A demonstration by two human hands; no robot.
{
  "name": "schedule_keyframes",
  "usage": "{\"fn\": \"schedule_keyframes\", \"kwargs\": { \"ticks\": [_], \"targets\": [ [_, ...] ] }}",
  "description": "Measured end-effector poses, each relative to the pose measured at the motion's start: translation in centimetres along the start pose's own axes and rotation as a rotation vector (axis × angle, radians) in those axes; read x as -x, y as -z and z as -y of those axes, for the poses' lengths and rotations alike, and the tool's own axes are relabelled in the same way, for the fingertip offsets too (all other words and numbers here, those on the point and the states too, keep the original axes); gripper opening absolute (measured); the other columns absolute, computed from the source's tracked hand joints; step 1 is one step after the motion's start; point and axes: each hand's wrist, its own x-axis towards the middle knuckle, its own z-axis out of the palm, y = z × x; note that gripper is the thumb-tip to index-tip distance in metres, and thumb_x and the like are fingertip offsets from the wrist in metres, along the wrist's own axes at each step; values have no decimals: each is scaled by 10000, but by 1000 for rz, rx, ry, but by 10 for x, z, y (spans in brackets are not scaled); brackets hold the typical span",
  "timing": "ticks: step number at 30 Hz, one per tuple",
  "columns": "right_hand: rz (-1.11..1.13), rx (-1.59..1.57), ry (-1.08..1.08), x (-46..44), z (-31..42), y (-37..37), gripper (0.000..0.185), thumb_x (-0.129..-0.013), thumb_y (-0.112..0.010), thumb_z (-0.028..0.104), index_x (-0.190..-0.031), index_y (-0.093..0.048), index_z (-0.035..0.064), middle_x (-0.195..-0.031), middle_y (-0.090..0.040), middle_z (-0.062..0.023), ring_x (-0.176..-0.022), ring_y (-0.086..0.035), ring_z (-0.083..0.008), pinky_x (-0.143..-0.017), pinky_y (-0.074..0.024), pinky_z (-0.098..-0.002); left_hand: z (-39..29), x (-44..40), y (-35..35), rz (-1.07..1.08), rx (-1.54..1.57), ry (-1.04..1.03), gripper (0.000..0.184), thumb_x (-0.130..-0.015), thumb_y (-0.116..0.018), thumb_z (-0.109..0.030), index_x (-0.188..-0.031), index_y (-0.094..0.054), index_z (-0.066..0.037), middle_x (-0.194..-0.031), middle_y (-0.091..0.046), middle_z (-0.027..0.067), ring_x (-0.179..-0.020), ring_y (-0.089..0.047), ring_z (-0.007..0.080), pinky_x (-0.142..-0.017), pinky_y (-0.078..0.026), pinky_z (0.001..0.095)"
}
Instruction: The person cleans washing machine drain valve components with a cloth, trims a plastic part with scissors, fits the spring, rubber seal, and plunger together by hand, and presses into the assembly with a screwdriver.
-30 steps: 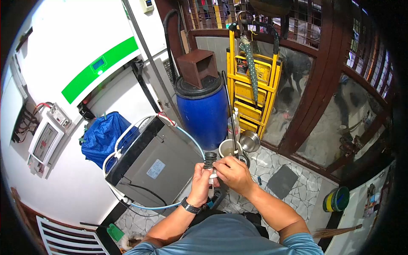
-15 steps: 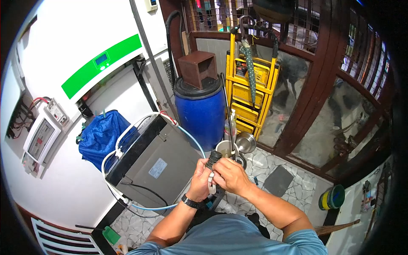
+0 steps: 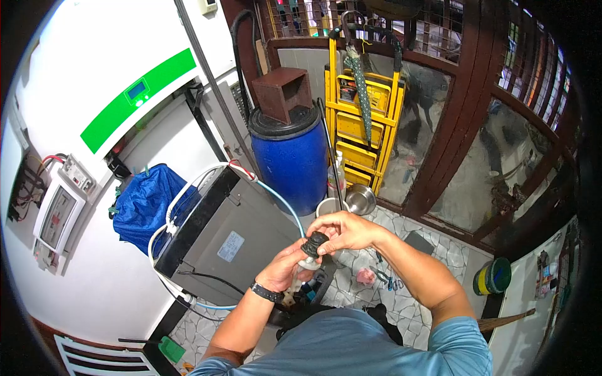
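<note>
A black ribbed rubber piece (image 3: 314,243) with a white plastic fitting (image 3: 308,264) below it is between my two hands, in front of my chest. My left hand (image 3: 282,269), with a black watch on its wrist, is closed around the white part from the left. From the right, my right hand (image 3: 348,232) reaches over, its thumb and fingers pinching the black rubber. Part of the white piece disappears behind my left fingers. Just beyond the left hand stands a grey washing machine (image 3: 210,254) with its back panel towards me.
Pliers (image 3: 381,276) and a pink cloth (image 3: 365,276) lie on the tiled floor. Behind are a blue barrel (image 3: 290,169), a yellow folding ladder (image 3: 360,128) and a metal bowl (image 3: 360,199). A light blue hose (image 3: 281,199) runs along the machine.
My right hand has shifted from the lower white part up to the black rubber, with its elbow swung outward. The rubber piece's top now faces me more. The camera view has shifted slightly.
</note>
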Motion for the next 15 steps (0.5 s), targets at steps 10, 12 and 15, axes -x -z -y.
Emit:
{"fn": "schedule_keyframes", "kwargs": {
  "ticks": [10, 12, 15],
  "targets": [
    [-25, 764, 185, 2, -14, 4, 402, -760, -849, 224, -1104, -685, 97, -1061, -710, -139, -1050, -682, -348, -889, -523, -439, 9, -23, -2, -238, -473, -10, 157, -1039, -551, -155, -1153, -444, -158, -939, -574, 24, -690, -527, 62, -530, -409, 205],
    [-13, 743, 190, 2, -17, 6, 413, -765, -848, 223, -1120, -678, 100, -1084, -707, -140, -1074, -677, -353, -913, -518, -447, 5, -27, -5, -280, -701, -11, 186, -1020, -531, -126, -1179, -440, -155, -922, -543, 17, -718, -547, 74, -543, -445, 205],
    [-78, 776, 299, -3, -7, 18, 634, -736, -874, 202, -1294, -583, 125, -1157, -686, -145, -1058, -680, -350, -914, -523, -439, -5, -37, -4, -189, -423, -107, 359, -980, -494, -90, -1322, -384, -103, -898, -618, 54, -572, -524, 85, -486, -427, 229]
  ]
}}
